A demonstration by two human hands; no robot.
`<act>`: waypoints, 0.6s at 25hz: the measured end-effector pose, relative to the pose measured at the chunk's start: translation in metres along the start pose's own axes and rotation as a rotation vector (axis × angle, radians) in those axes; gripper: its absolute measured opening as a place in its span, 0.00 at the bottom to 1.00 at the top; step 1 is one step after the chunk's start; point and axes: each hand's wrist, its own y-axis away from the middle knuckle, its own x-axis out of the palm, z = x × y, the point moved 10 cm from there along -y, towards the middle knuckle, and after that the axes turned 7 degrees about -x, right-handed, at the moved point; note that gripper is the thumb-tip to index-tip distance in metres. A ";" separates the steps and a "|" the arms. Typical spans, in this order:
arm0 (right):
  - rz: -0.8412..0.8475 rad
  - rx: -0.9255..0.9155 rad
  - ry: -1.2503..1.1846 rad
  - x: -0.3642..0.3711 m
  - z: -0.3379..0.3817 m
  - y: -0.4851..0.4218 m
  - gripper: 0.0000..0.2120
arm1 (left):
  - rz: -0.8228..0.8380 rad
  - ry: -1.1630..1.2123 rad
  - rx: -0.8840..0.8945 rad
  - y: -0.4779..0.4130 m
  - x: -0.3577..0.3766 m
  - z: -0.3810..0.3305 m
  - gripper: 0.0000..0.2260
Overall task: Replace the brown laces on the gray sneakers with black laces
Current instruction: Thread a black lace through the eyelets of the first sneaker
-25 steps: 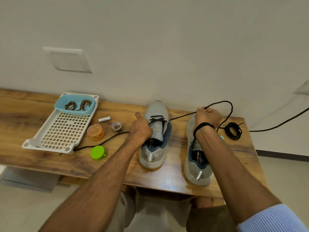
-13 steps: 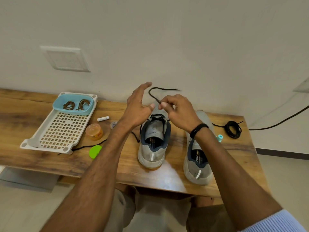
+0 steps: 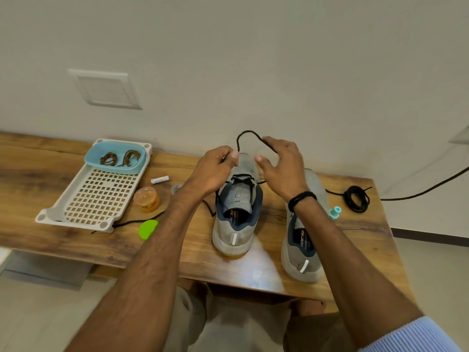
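1. Spanning the view, the wooden desk [image 3: 63,240] stands against a pale wall.
2. A white slotted tray [image 3: 101,196] sits at its left end.
3. 2 gray sneakers stand heels toward the camera, apart: the middle sneaker [image 3: 237,240] is partly threaded with the black lace [image 3: 247,132], and the other sneaker [image 3: 299,250] is to its right.
4. The left hand [image 3: 215,171], raised over the middle sneaker's toe, pinches the lace between thumb and forefinger.
5. The right hand [image 3: 281,166], just beside it, curls its fingers round the same lace, which arches between both hands.
6. A blue bowl [image 3: 114,168] at the tray's far end holds the brown laces [image 3: 119,158].
7. A coiled lace [image 3: 356,199] lies near the desk's right edge.
8. An orange jar [image 3: 147,199], green lid [image 3: 147,228] and battery [image 3: 160,179] lie between tray and sneakers.
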 end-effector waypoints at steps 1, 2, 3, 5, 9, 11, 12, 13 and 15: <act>0.029 -0.083 -0.030 0.006 0.015 -0.001 0.24 | 0.031 -0.016 0.024 0.002 0.005 -0.003 0.13; 0.061 -0.149 -0.027 0.012 0.026 -0.002 0.25 | 0.055 -0.019 0.045 0.003 0.008 -0.006 0.13; 0.091 -0.188 0.000 0.015 0.033 -0.002 0.25 | 0.071 -0.008 0.055 0.004 0.008 -0.008 0.13; 0.119 -0.209 0.030 0.018 0.035 0.000 0.23 | 0.088 0.023 0.041 0.006 0.007 -0.008 0.13; 0.049 -0.169 0.058 0.008 0.034 0.003 0.06 | 0.100 0.050 -0.027 0.010 0.008 -0.009 0.17; -0.032 -0.052 0.171 -0.006 0.021 0.002 0.06 | 0.070 0.050 -0.069 0.009 0.004 -0.005 0.16; -0.083 0.033 0.219 -0.017 0.012 0.003 0.06 | 0.044 0.036 -0.080 0.008 0.000 -0.003 0.15; -0.126 0.116 0.247 -0.026 0.003 0.005 0.07 | 0.026 0.014 -0.088 0.006 -0.002 0.000 0.15; -0.152 0.238 0.280 -0.032 -0.008 0.010 0.07 | 0.028 -0.045 -0.105 0.005 -0.001 0.005 0.14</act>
